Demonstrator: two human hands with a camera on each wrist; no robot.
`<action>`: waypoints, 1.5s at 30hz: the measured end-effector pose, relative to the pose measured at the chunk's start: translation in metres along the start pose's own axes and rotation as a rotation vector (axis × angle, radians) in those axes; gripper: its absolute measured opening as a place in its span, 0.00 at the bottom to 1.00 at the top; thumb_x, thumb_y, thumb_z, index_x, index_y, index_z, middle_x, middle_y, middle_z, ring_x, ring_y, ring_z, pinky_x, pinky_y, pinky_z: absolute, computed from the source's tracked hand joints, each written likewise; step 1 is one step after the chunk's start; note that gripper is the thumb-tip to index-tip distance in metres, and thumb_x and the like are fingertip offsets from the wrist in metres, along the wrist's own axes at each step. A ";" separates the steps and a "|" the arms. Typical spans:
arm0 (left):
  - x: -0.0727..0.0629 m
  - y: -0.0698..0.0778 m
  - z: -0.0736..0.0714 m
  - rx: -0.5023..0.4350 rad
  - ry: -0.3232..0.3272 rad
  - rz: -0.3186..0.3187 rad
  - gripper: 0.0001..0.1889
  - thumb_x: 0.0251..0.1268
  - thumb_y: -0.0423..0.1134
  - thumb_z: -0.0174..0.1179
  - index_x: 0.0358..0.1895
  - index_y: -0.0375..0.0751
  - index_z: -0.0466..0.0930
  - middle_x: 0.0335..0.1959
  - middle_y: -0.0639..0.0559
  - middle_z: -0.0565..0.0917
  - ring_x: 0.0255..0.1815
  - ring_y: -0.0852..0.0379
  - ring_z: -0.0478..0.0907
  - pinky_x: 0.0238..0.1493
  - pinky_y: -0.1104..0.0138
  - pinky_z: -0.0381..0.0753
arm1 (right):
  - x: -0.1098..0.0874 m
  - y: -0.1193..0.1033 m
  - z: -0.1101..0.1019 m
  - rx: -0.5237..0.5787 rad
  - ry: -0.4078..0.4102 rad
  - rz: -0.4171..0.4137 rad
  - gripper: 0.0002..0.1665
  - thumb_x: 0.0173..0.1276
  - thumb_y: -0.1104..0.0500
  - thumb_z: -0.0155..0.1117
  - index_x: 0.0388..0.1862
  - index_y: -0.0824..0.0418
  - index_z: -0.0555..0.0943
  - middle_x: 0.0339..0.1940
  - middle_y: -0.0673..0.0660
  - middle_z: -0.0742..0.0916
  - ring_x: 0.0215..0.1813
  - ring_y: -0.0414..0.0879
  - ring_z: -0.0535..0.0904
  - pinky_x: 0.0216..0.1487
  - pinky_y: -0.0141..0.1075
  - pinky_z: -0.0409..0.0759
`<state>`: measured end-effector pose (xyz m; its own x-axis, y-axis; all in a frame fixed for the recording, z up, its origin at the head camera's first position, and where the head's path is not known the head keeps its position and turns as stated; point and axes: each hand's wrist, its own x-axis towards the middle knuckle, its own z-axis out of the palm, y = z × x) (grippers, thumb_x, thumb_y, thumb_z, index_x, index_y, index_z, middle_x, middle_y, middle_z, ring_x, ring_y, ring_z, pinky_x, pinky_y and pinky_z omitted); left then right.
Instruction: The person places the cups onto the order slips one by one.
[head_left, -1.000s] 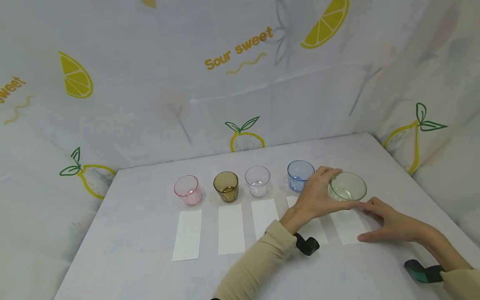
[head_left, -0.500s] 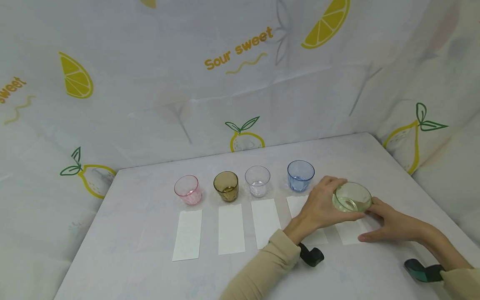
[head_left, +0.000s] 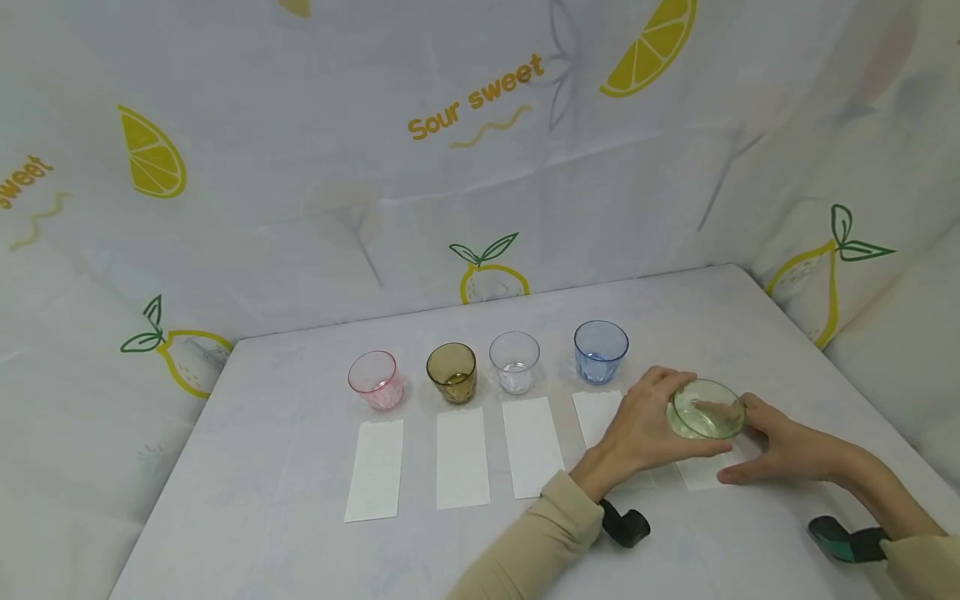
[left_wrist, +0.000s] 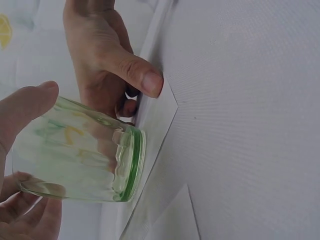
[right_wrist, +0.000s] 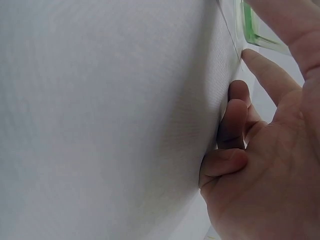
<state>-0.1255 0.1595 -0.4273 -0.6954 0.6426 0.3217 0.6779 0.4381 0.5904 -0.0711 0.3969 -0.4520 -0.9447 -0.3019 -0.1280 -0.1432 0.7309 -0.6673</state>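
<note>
Pale-green round glass tumbler (head_left: pixel 697 418) sits in left hand (head_left: pixel 647 427) grip, clasped between thumb and fingers; right hand (head_left: pixel 798 447) loosely spread just beside.

Green glass (left_wrist: pixel 80 155), pink glass (head_left: pixel 378 388), blue glass (head_left: pixel 600 358), lemon-patterned white backdrop (head_left: pixel 300 242)

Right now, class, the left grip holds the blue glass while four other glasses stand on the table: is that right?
Only the colour is wrong: the left wrist view shows the left grip holding the green glass. The pink glass, brown glass, clear glass and blue glass do stand on the table.
</note>
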 end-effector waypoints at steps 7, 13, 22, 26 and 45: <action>-0.001 -0.001 0.003 -0.002 0.012 0.004 0.42 0.49 0.59 0.78 0.67 0.45 0.77 0.61 0.57 0.80 0.60 0.70 0.77 0.54 0.88 0.70 | 0.001 0.000 0.000 0.007 0.000 0.020 0.35 0.56 0.54 0.81 0.56 0.62 0.70 0.64 0.70 0.73 0.54 0.06 0.47 0.47 0.15 0.61; -0.001 -0.001 0.004 0.006 0.013 0.006 0.42 0.49 0.59 0.78 0.67 0.45 0.77 0.61 0.56 0.80 0.60 0.69 0.77 0.54 0.88 0.70 | 0.000 0.000 0.001 -0.012 0.009 0.005 0.35 0.55 0.55 0.81 0.56 0.61 0.73 0.60 0.65 0.75 0.54 0.08 0.50 0.47 0.15 0.62; -0.001 -0.002 0.006 0.015 0.000 -0.016 0.42 0.52 0.61 0.76 0.69 0.46 0.75 0.63 0.56 0.79 0.61 0.69 0.77 0.55 0.87 0.71 | 0.001 0.001 -0.002 -0.025 -0.007 -0.015 0.37 0.56 0.56 0.81 0.61 0.64 0.75 0.56 0.61 0.75 0.53 0.10 0.53 0.48 0.16 0.65; -0.001 -0.002 0.007 0.022 0.001 -0.012 0.43 0.52 0.61 0.76 0.70 0.45 0.75 0.63 0.56 0.79 0.61 0.68 0.77 0.55 0.86 0.71 | 0.001 0.001 -0.002 -0.015 -0.014 0.001 0.37 0.56 0.55 0.81 0.61 0.64 0.74 0.58 0.63 0.75 0.53 0.09 0.52 0.48 0.16 0.64; -0.003 -0.002 0.008 0.048 -0.003 -0.021 0.44 0.52 0.63 0.75 0.71 0.47 0.74 0.64 0.56 0.78 0.60 0.68 0.77 0.55 0.85 0.72 | 0.002 -0.004 -0.003 0.013 -0.045 0.062 0.35 0.57 0.55 0.79 0.54 0.65 0.68 0.62 0.69 0.72 0.68 0.42 0.64 0.62 0.49 0.75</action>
<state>-0.1231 0.1620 -0.4350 -0.7093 0.6344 0.3072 0.6736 0.4816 0.5606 -0.0736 0.3949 -0.4474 -0.9374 -0.2835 -0.2025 -0.0803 0.7413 -0.6664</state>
